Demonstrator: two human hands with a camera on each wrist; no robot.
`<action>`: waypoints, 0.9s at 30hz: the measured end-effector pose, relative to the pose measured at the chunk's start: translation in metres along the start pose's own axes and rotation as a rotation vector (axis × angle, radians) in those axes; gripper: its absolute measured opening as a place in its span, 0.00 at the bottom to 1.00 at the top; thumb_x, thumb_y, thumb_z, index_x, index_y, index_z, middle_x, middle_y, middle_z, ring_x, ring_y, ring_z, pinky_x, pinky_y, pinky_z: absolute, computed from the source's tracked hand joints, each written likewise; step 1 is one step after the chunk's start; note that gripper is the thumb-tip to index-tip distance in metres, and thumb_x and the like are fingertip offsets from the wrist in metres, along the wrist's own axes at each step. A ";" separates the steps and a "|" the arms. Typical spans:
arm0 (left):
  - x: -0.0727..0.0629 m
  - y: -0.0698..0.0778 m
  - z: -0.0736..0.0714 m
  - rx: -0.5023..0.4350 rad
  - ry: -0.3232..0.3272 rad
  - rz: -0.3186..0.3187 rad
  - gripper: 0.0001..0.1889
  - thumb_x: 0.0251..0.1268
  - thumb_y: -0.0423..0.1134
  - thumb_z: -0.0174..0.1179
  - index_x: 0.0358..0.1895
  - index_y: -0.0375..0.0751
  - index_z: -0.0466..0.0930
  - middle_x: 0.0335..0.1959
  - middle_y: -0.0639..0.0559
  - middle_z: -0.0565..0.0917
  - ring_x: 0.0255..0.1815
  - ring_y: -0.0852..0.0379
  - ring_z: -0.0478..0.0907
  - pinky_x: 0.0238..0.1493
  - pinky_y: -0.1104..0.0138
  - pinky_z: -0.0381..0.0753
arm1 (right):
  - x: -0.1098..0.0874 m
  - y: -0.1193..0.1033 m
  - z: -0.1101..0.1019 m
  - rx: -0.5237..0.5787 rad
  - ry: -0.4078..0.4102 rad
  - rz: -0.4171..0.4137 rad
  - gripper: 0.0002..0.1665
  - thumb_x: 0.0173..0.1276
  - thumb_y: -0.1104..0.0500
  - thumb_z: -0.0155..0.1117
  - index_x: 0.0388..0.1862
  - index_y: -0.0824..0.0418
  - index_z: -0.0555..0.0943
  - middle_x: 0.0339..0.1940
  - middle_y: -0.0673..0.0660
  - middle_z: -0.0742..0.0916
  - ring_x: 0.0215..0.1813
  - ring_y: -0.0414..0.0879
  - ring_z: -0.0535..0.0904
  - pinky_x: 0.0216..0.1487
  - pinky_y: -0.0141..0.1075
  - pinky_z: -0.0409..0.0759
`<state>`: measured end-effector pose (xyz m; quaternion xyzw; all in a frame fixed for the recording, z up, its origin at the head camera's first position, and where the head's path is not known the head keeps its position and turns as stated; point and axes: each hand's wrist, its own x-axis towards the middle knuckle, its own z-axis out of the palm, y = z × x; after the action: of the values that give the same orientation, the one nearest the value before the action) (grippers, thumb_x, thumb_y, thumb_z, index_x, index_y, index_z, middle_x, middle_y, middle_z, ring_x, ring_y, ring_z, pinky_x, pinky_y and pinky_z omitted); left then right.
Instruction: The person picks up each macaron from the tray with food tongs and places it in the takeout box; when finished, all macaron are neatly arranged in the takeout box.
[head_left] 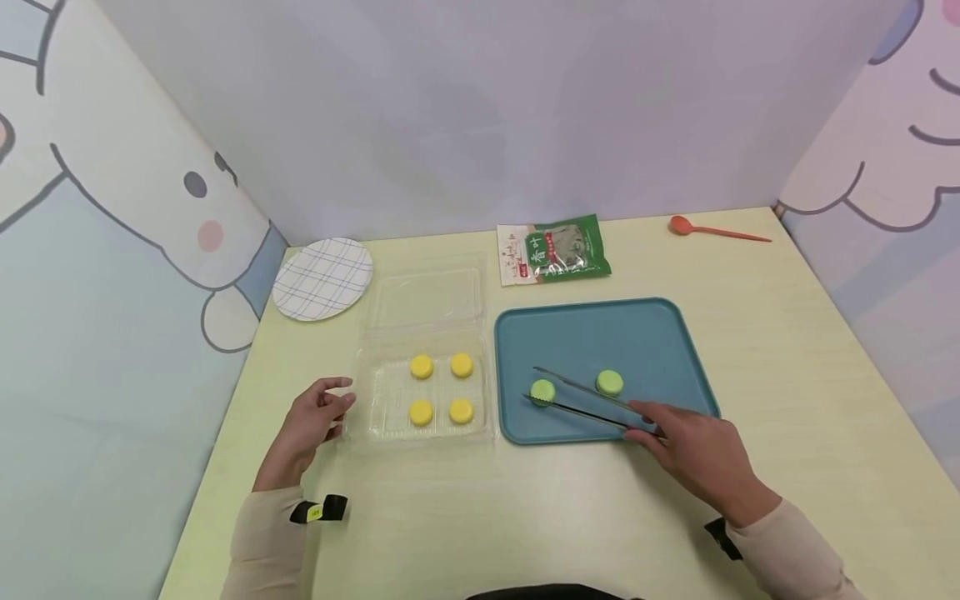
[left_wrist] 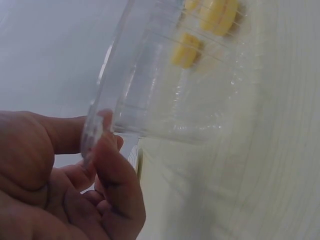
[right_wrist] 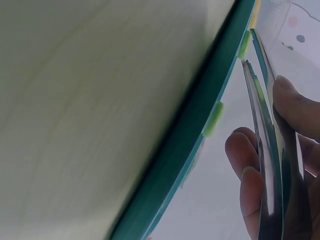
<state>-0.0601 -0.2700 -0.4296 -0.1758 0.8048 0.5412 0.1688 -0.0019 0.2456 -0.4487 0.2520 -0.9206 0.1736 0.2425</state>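
Left green macaron is lying on the blue tray, left of the right hand, between the parted tips of metal tongs.
The right hand is gripping the tongs with their arms standing apart; whether the tips are touching the macaron, I cannot tell; a second green macaron is sitting just beyond the gripping fingers; farther left, the left hand is pinching the rim of an open clear plastic container, four yellow macarons resting inside, right of that pinch; a bay-leaf packet is lying beyond the tongs.
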 end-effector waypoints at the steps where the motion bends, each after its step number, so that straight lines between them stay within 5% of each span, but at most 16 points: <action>1: 0.000 0.000 0.000 0.000 0.000 0.000 0.23 0.78 0.40 0.55 0.70 0.36 0.65 0.34 0.52 0.70 0.31 0.58 0.70 0.31 0.67 0.75 | 0.000 0.000 0.000 0.002 0.000 -0.001 0.39 0.75 0.27 0.41 0.48 0.55 0.87 0.24 0.47 0.87 0.18 0.36 0.76 0.12 0.30 0.61; 27: -0.004 0.003 0.001 -0.017 0.000 -0.001 0.24 0.78 0.39 0.56 0.70 0.35 0.65 0.33 0.52 0.71 0.30 0.58 0.70 0.31 0.67 0.75 | 0.005 0.002 -0.001 -0.021 0.041 -0.076 0.36 0.77 0.30 0.41 0.47 0.54 0.87 0.27 0.49 0.89 0.17 0.40 0.77 0.12 0.32 0.64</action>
<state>-0.0576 -0.2677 -0.4256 -0.1777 0.8001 0.5480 0.1674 -0.0066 0.2459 -0.4452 0.2807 -0.9070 0.1596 0.2702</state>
